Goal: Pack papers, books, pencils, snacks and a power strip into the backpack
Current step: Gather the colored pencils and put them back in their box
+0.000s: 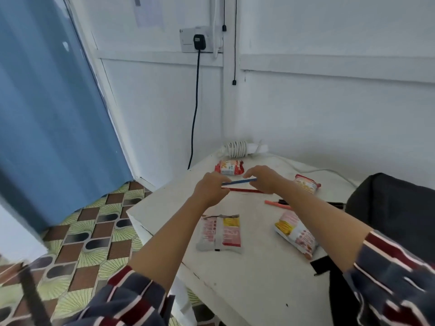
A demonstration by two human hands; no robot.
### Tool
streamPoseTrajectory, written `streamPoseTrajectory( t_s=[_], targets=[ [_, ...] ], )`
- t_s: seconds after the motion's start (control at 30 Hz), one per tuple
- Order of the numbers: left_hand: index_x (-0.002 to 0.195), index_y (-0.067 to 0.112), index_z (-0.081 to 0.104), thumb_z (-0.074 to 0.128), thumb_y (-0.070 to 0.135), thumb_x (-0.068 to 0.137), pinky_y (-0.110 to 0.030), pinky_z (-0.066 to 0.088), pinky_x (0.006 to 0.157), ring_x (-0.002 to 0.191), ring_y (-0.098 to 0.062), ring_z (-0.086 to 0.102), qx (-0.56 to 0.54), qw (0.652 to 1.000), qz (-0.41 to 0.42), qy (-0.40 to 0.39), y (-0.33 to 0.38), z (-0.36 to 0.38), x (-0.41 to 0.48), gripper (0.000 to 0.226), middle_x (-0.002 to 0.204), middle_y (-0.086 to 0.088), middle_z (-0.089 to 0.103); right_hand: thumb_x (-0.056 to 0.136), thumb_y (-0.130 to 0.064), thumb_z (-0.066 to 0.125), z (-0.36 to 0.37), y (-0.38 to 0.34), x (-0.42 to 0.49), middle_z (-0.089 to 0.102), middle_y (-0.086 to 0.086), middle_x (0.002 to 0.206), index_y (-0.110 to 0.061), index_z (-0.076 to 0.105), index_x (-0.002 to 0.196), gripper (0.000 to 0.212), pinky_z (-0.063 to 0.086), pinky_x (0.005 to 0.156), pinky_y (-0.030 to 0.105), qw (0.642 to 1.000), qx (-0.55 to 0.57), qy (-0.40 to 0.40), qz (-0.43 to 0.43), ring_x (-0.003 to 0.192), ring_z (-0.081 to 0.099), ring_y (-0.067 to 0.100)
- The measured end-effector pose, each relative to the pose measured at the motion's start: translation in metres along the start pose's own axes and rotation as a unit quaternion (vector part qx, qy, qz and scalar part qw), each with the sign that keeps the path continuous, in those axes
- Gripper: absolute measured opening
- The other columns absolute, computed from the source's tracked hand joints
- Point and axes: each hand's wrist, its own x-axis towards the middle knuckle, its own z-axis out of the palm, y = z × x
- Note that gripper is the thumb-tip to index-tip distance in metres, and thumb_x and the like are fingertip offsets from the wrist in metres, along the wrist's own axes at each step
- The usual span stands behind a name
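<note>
Above the white table [247, 278], the left hand [211, 188] and right hand [263, 178] each pinch one end of one blue pencil [239, 182]. One red pencil [244, 190] lies just beneath it, one orange pencil [275, 204] and the backpack [395, 208] are to its right, four snack packets [220, 232] lie around it, and one power strip [244, 149] lies beyond it.

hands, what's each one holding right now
Left hand: pinches one end of the blue pencil.
Right hand: pinches the other end of it.

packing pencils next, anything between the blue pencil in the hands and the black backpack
Only a red-and-white snack packet lies flat between them; carried above it, the blue pencil, pinched by the left hand and right hand, should reach the black backpack.
</note>
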Motion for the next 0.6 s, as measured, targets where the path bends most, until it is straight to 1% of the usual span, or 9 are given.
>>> streamPoseTrajectory(
  t_s=[0.13,0.33,0.43,0.6],
  targets=[
    [0.124,0.018,0.06,0.06,0.024,0.09,-0.032,0.045,0.094,0.112,-0.021,0.052,-0.008,0.999,0.036,-0.019,-0.012,0.011,0.027,0.035,0.126,-0.007,0.057,0.091,-0.006,0.051,0.01,0.006,0.026,0.051,0.003,0.135,-0.015,0.057,0.125,0.035,0.033,0.103,0.028,0.999,0.015,0.005,0.029,0.124,0.045,0.019],
    [0.124,0.02,0.06,0.062,0.025,0.088,-0.036,0.042,0.099,0.117,-0.024,0.045,0.009,0.993,0.092,-0.074,-0.022,0.027,0.055,0.037,0.131,-0.008,0.05,0.09,-0.009,0.055,0.019,0.015,0.054,0.053,0.003,0.133,-0.015,0.058,0.123,0.034,0.036,0.103,0.029,0.998,0.013,-0.007,0.066,0.122,0.047,0.019],
    [0.122,0.022,0.062,0.06,0.026,0.09,-0.033,0.039,0.096,0.117,-0.024,0.042,0.029,0.988,0.113,-0.103,-0.025,0.031,0.061,0.032,0.127,-0.008,0.049,0.089,-0.012,0.059,0.025,0.014,0.062,0.056,0.004,0.127,-0.014,0.06,0.121,0.033,0.038,0.097,0.026,0.998,0.003,-0.018,0.066,0.115,0.051,0.02],
    [0.114,0.024,0.067,0.062,0.021,0.088,-0.031,0.037,0.095,0.118,-0.024,0.04,0.024,0.984,0.141,-0.105,-0.028,0.032,0.066,0.026,0.125,-0.007,0.049,0.087,-0.012,0.062,0.026,0.016,0.064,0.06,0.005,0.113,-0.013,0.068,0.106,0.02,0.042,0.085,0.023,0.999,-0.012,-0.012,0.048,0.099,0.055,0.019]
  ],
)
